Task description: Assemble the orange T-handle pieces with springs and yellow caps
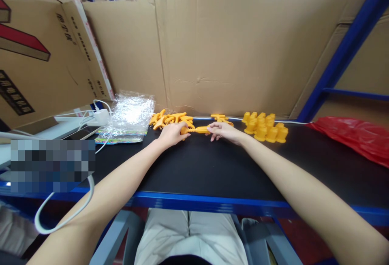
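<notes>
A yellow-orange plastic rod (202, 129) lies level between my two hands, just above the black tabletop. Its left part is thin and ridged, its right part thicker. My left hand (172, 134) is closed on the left end, where a rounded yellow piece shows between thumb and fingers. The fingertips of my right hand (225, 131) pinch the thicker part, and its far right end is partly hidden behind that hand. Beside my left hand is a pile of yellow T-shaped plastic handles (170, 118). Another yellow T-shaped piece (219, 117) lies behind my right hand.
Several yellow flanged plastic cups (266, 127) stand grouped at right, near a red plastic bag (349, 135). Clear plastic packaging (129, 115), a phone (81, 133) and white cables are at left. Cardboard (219, 54) walls the back; a blue rail (206, 202) edges the table.
</notes>
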The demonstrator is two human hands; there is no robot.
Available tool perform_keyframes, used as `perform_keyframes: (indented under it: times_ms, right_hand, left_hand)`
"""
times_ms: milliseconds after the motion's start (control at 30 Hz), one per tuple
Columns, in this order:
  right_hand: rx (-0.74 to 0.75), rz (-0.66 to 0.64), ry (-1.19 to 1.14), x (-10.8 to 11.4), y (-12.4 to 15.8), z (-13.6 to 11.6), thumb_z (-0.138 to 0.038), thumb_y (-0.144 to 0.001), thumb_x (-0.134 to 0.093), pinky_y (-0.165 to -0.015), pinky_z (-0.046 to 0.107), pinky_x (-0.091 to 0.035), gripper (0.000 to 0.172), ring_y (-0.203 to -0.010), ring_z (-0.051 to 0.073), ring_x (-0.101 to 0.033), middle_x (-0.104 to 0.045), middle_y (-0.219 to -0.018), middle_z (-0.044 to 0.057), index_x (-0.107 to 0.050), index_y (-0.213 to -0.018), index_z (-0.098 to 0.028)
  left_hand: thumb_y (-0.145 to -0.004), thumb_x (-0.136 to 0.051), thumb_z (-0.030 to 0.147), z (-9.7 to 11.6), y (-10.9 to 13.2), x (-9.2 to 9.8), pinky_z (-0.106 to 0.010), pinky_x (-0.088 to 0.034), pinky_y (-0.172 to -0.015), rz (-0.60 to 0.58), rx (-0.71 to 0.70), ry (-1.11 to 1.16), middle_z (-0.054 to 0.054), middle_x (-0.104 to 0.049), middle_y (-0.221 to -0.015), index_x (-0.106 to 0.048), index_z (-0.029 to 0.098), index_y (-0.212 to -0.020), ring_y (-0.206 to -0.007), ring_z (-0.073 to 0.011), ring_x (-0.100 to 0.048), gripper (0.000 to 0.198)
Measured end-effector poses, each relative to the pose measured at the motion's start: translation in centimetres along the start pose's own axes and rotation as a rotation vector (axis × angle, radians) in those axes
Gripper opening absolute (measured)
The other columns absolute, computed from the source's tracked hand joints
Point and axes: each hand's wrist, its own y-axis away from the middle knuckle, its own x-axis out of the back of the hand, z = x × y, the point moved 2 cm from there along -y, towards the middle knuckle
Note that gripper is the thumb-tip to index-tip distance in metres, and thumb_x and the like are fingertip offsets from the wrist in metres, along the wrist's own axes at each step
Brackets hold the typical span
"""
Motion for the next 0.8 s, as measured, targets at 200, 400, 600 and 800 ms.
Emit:
perform_keyframes:
  times_ms: [200,400,600,800]
  right_hand:
    - [-0.008,0.016,-0.07,-0.1,0.0,0.1,-0.034,-0.082,-0.062,-0.051,0.02,-0.046,0.025,-0.058,0.009,-0.061,-0.069,-0.091,0.01,-0.058,-0.096,-0.014]
    - [0.039,0.037,-0.244,0.3,-0.3,0.1,-0.032,-0.079,-0.065,-0.062,0.024,-0.05,0.021,-0.063,0.01,-0.061,-0.068,-0.085,0.007,-0.058,-0.09,-0.015]
    - [0.186,0.413,-0.301,3.3,-1.1,0.5,-0.036,-0.073,-0.068,-0.074,0.031,-0.052,0.03,-0.076,0.015,-0.064,-0.064,-0.085,0.005,-0.049,-0.09,-0.02]
    - [0.351,0.821,0.016,6.4,-1.1,2.2,-0.041,-0.065,-0.07,-0.077,0.036,-0.05,0.043,-0.081,0.018,-0.062,-0.06,-0.104,0.009,-0.048,-0.095,-0.021]
  left_hand:
    - [-0.08,-0.058,0.045,-0.2,-0.1,-0.2,-0.03,-0.045,-0.068,0.005,0.0,-0.007,-0.003,-0.067,-0.083,-0.058,0.023,-0.105,-0.08,-0.0221,-0.064,0.034]
    - [-0.082,-0.054,0.05,0.2,0.1,0.2,-0.031,-0.046,-0.068,0.061,-0.021,0.052,-0.004,-0.067,-0.083,-0.052,0.022,-0.117,-0.079,-0.0219,-0.064,0.044]
    - [-0.088,-0.046,0.04,0.0,0.2,0.8,-0.033,-0.048,-0.076,0.154,0.02,0.17,-0.006,-0.065,-0.1,-0.037,0.02,-0.131,-0.089,-0.02,-0.063,0.049]
    - [-0.086,-0.047,0.03,-0.6,-0.1,0.0,-0.038,-0.045,-0.09,0.19,-0.068,0.187,-0.012,-0.059,-0.119,-0.049,0.015,-0.119,-0.106,-0.0222,-0.057,0.036]
